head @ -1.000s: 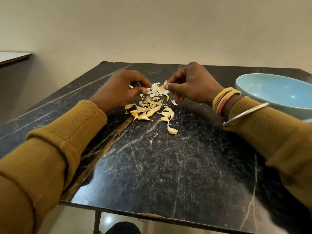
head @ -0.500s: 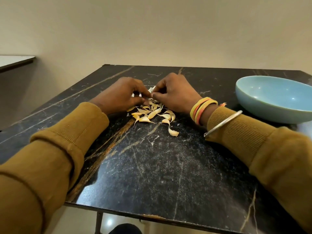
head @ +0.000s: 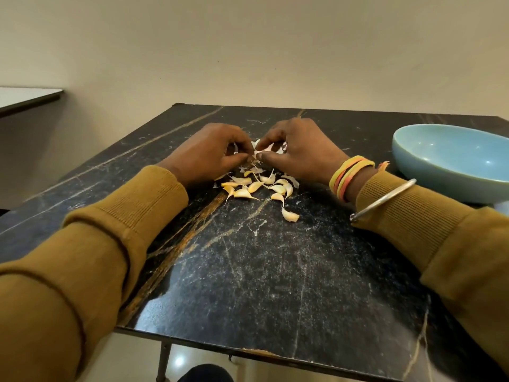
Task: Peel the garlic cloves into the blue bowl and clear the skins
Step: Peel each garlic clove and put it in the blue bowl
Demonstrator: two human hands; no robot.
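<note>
Garlic cloves [head: 256, 186], pale yellow and curved, lie in a loose heap on the middle of the black marble-patterned table [head: 275, 285], nearer its far edge than its near one. One clove [head: 290, 216] sits just apart on the near side of the heap.

The wide, shallow light-blue bowl [head: 451, 164] stands at the table's right edge, well apart from the heap. Its inside, as far as it shows, holds nothing. The right forearm, in a mustard knitted sleeve [head: 413, 216], lies between the heap and the bowl. Another pale tabletop [head: 27, 97] shows at the far left, against the wall.

The left hand [head: 209, 154] and the right hand [head: 300, 150] meet at the far end of the heap, fingers curled. Thumb and fingertips of both pinch the same small pale piece [head: 257, 157]. Whether it is a clove or only skin cannot be told. White papery skins [head: 275, 147] show under the right hand's fingers. A thin metal bangle [head: 382, 199] and yellow and orange wrist bands [head: 349, 175] ring the right wrist.

A second ago the right hand was lifted farther right, partly before the bowl. It has since come down and closed in on the left hand. The heap and the bowl lie as they did.
</note>
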